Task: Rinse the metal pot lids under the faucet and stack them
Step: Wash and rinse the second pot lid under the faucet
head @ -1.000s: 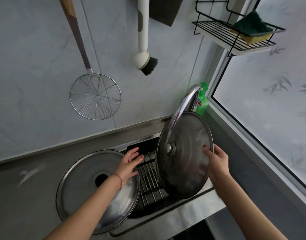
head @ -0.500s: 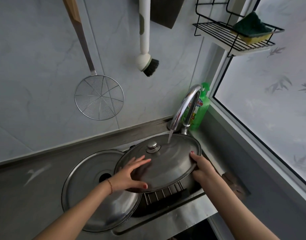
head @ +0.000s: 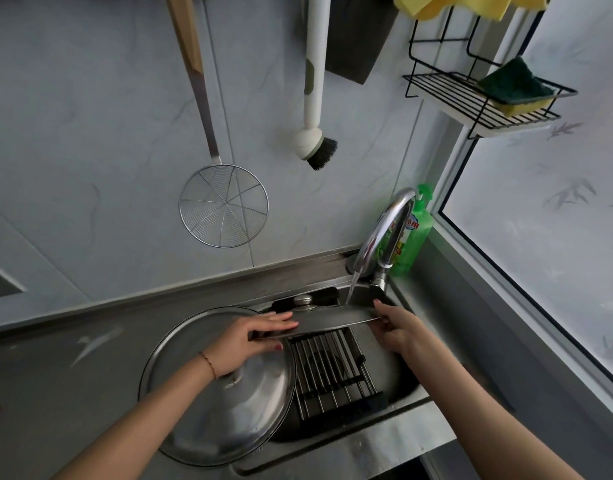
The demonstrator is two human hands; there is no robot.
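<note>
I hold a metal pot lid (head: 327, 320) nearly level over the sink, seen almost edge-on, knob (head: 303, 299) up. My left hand (head: 251, 339) grips its left rim and my right hand (head: 396, 327) grips its right rim. Water runs from the curved faucet (head: 384, 230) onto the lid's right part. A larger metal lid (head: 208, 403) lies on the counter at the sink's left edge, partly under my left forearm.
A roll-up drying rack (head: 329, 372) spans the sink (head: 384, 379). A green soap bottle (head: 414, 233) stands behind the faucet. A wire skimmer (head: 223, 206) and dish brush (head: 315, 143) hang on the wall. A sponge (head: 512, 84) sits in a wire shelf (head: 447, 98) by the window.
The lid went from standing upright in my right hand to lying nearly flat under the water. My left hand left the large lid and took the held lid's left rim.
</note>
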